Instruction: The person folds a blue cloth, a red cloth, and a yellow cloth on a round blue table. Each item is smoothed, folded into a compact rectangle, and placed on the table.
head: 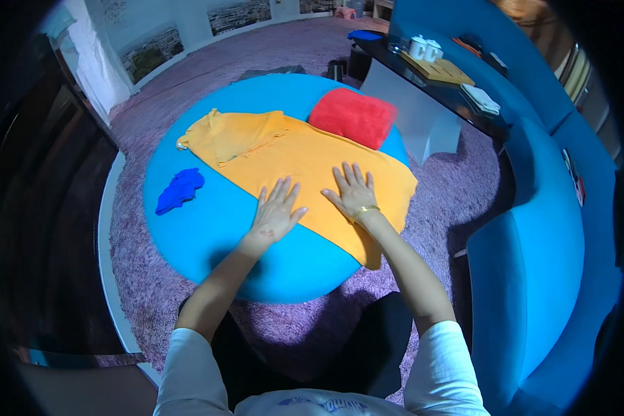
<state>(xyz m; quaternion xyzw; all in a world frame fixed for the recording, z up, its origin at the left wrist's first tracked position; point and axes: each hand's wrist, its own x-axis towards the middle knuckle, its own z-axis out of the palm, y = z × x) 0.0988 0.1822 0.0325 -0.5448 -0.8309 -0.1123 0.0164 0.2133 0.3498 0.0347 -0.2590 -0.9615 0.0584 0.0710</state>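
An orange-yellow garment (pixel 317 156) lies spread across a round blue ottoman (pixel 203 249), its right end reaching over the ottoman's edge. A part at its upper left is folded or bunched. My left hand (pixel 276 212) is flat with fingers spread at the garment's near edge. On the right part of the fabric, my right hand (pixel 352 193) lies palm down, fingers apart, a gold bracelet (pixel 366 210) at its wrist. Neither hand grips anything. A crumpled dark-blue cloth (pixel 181 190) rests on the ottoman's left side. Behind the garment sits a red plush cushion or folded cloth (pixel 352 117).
A curved blue sofa (pixel 530 249) runs along the right. Beside it, a dark glass-topped table (pixel 421 78) carries lidded white mugs (pixel 425 49) on a wooden tray (pixel 439 70) and a folded cloth (pixel 480 99). A black bin (pixel 359 62) stands on the purple carpet (pixel 208 57).
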